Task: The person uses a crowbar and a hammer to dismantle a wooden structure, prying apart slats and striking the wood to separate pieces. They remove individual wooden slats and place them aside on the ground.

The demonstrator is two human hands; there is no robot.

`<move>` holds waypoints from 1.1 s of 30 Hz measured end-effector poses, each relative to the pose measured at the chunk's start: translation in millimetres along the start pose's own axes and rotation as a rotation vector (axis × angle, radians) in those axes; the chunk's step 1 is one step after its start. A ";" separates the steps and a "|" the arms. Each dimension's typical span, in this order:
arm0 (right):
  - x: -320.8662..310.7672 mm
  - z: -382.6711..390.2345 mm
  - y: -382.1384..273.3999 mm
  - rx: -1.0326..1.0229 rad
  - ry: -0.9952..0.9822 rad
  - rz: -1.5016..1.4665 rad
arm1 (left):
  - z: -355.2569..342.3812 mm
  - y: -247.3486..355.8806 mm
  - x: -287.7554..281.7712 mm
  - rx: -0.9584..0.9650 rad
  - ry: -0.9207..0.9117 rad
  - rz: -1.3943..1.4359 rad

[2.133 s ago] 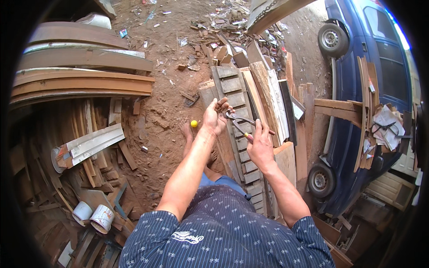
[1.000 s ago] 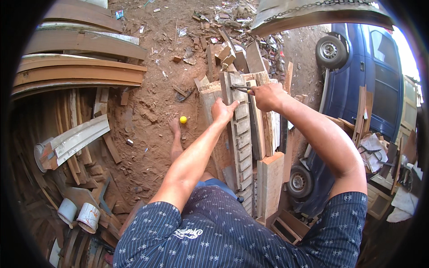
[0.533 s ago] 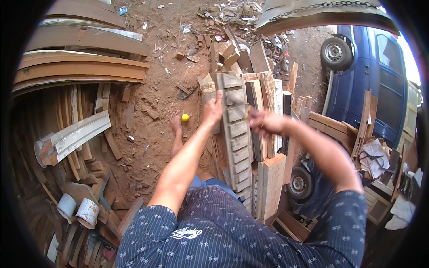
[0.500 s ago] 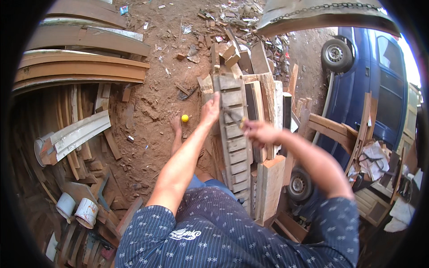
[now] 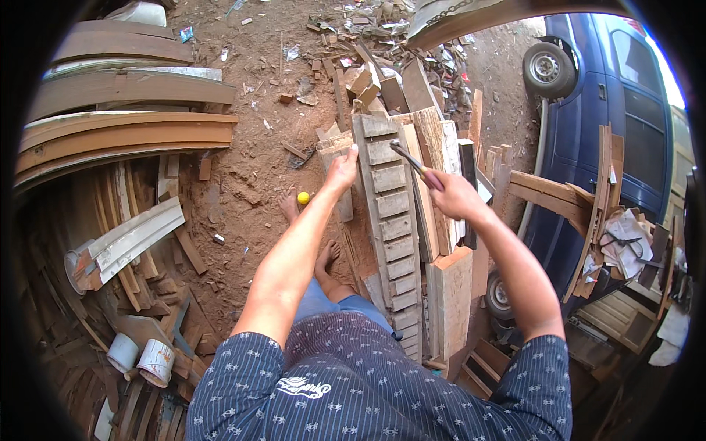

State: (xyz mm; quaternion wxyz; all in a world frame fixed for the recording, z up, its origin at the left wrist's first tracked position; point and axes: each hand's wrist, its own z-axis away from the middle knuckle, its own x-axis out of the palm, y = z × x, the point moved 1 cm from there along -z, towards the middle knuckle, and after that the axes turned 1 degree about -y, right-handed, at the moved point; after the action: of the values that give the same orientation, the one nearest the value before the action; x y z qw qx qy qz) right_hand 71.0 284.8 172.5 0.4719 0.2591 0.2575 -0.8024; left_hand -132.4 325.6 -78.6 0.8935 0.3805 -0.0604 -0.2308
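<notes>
A long grey wooden slatted frame (image 5: 393, 226) stretches away from my lap, its short crosspieces lined up between two side rails. My left hand (image 5: 341, 173) is closed at the left rail, thumb upward, and seems to grip its edge; the fingers are partly hidden. In my right hand (image 5: 454, 197) is a hammer (image 5: 416, 165), held by its reddish-brown handle. The hammer's dark head lies over the right rail, by the upper crosspieces. Thick boards (image 5: 450, 287) stand just right of the frame.
A yellow ball (image 5: 303, 198) lies on the dirt beside my bare foot. Curved timbers (image 5: 125, 140) are stacked at the left, with white buckets (image 5: 156, 361) below. Wood scraps and litter cover the far ground. A blue vehicle (image 5: 588, 110) stands to the right.
My right hand has moved slightly right and up, and the hammer, blurred before, now shows sharply with its head farther up the frame. My left hand stays at the left rail.
</notes>
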 end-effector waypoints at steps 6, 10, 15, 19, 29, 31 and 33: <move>-38.9 -34.3 -73.9 0.072 -0.315 0.255 | -17.7 21.5 -12.2 -0.150 0.175 0.123; -39.7 -59.3 -84.8 -0.081 -0.343 0.574 | -19.9 29.3 -12.6 -0.083 0.110 0.101; -43.2 -79.0 -133.2 -0.161 -0.489 0.975 | -23.3 27.4 -13.8 -0.180 0.093 0.120; -41.4 -90.7 -151.9 -0.047 -0.685 1.047 | -11.3 39.2 -20.3 -0.206 0.072 0.108; 5.7 -40.9 -41.4 0.235 -0.428 -0.498 | -13.4 39.7 -14.5 -0.029 0.100 0.116; 31.9 -28.3 -35.9 0.158 -0.294 -0.625 | -13.5 40.8 -15.7 -0.050 0.128 0.064; 69.1 -28.1 -20.9 0.072 -0.101 -0.538 | -18.2 39.8 -14.0 -0.087 0.149 -0.013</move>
State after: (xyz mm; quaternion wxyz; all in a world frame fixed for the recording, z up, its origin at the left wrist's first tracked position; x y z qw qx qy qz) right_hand 28.2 269.0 110.0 0.2445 0.1579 0.2644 -0.9195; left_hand -125.0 367.9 -62.3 0.9097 0.3576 0.0187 -0.2101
